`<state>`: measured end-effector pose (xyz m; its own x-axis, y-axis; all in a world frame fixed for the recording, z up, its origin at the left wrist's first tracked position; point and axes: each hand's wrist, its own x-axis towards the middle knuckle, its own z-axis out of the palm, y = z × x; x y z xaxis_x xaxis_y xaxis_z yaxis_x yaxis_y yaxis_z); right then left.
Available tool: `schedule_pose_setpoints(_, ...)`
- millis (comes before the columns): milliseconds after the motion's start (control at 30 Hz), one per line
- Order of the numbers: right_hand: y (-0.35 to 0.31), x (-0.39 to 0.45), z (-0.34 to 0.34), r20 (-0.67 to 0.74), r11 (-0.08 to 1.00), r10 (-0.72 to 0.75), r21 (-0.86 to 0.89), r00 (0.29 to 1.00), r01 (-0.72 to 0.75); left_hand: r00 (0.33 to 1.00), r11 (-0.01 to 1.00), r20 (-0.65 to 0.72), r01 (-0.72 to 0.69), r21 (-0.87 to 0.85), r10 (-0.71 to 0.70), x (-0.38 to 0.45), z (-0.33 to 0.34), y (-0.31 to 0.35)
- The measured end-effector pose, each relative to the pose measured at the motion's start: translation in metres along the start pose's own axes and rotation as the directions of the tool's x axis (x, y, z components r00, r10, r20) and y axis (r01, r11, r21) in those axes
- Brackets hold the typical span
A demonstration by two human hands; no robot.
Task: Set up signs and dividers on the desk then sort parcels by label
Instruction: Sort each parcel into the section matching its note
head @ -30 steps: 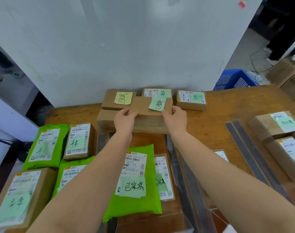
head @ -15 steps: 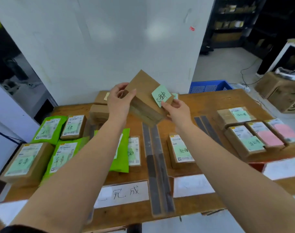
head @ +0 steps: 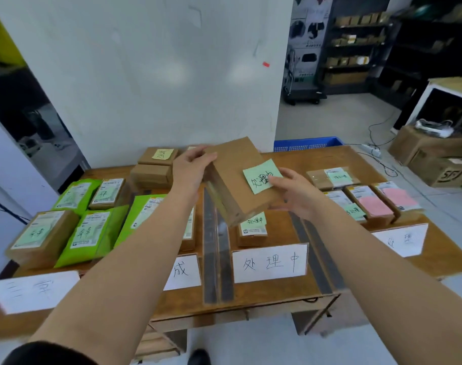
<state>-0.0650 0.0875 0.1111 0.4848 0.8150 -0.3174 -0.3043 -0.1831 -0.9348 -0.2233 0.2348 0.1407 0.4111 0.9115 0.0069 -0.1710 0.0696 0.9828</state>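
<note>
A long brown cardboard box [head: 237, 180] with a green sticky note [head: 261, 176] on top is up in the air, tilted, over the middle of the brown wooden desk [head: 277, 293]. The left hand [head: 191, 168] grips its far end. The right hand [head: 294, 192] holds its near side, thumb on the note. Below it stands a white paper sign [head: 270, 263] between two dark divider strips [head: 216, 254].

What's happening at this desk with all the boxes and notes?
A person is sorting parcels. Both hands, left hand and right hand, hold a cardboard box tilted above the wooden desk. Its green sticky note reads 处理中, matching the white sign at the front edge. Other parcels already lie in lanes split by dark divider strips.
</note>
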Motion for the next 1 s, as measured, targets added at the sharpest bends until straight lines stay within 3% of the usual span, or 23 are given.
schedule_pose_setpoints(100, 0.013, -0.007, -0.002, 0.06, 0.994, -0.003, -0.109, 0.998, 0.01, 1.0, 0.999, -0.012, 0.021, 0.03, -0.021, -0.008, 0.013, -0.007)
schedule_pose_setpoints(300, 0.027, -0.002, -0.009, -0.062, 0.985, 0.001, -0.173, 0.998, -0.012, 0.994, 0.996, -0.062, 0.088, 0.018, -0.087, -0.012, 0.028, -0.03)
schedule_pose_setpoints(433, 0.025, 0.011, -0.025, -0.034, 0.966, 0.094, -0.237, 0.995, -0.1, 0.989, 0.989, -0.024, 0.146, 0.028, -0.146, 0.003, 0.037, -0.043)
schedule_pose_setpoints(633, 0.023, 0.035, -0.047, 0.061, 0.953, 0.251, -0.188, 0.966, -0.236, 0.975, 0.978, 0.079, 0.209, 0.005, -0.209, 0.036, 0.058, -0.066)
schedule_pose_setpoints(767, 0.028, 0.056, -0.053, 0.006, 0.961, 0.259, -0.102, 0.966, -0.257, 0.962, 0.97, 0.123, 0.243, 0.011, -0.242, 0.054, 0.078, -0.089)
schedule_pose_setpoints(1000, 0.042, 0.091, -0.085, -0.245, 0.939, 0.302, -0.088, 0.921, -0.332, 0.792, 0.861, 0.346, 0.493, 0.121, -0.503, 0.062, 0.098, -0.138)
